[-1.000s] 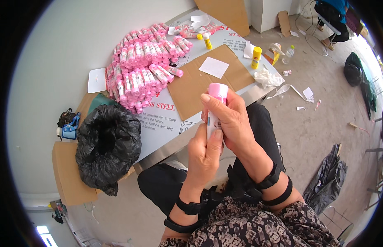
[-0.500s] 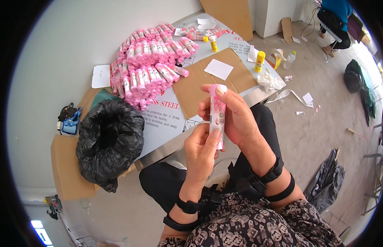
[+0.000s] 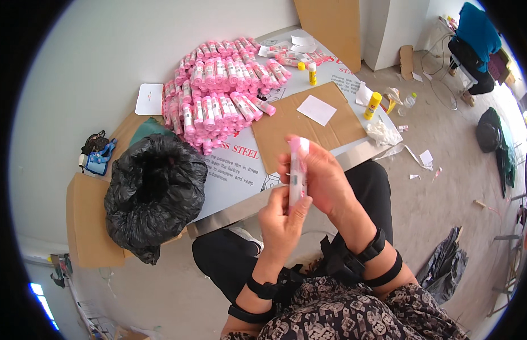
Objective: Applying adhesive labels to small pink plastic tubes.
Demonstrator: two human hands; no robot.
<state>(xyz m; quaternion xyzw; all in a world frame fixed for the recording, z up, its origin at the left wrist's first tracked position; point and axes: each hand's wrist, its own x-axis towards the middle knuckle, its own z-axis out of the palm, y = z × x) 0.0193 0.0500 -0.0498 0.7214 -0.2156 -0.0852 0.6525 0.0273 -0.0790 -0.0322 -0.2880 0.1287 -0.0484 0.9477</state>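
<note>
Together, hands (image 3: 281,224) (image 3: 330,184) around a slim cylindrical tube (image 3: 298,182), crinkled plastic bag (image 3: 153,212).

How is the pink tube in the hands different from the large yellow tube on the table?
The pink tube has a pink end and a pale body; the large yellow tube is mostly yellow. The left hand and right hand hold the pink tube; the large yellow tube rests on the table, untouched. Both are long cylinders.

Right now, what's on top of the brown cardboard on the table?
One white paper lies on the cardboard. The right hand and the pink tube block part of its near edge, so that stretch can't be seen. Nor can the patch beneath the paper.
</note>
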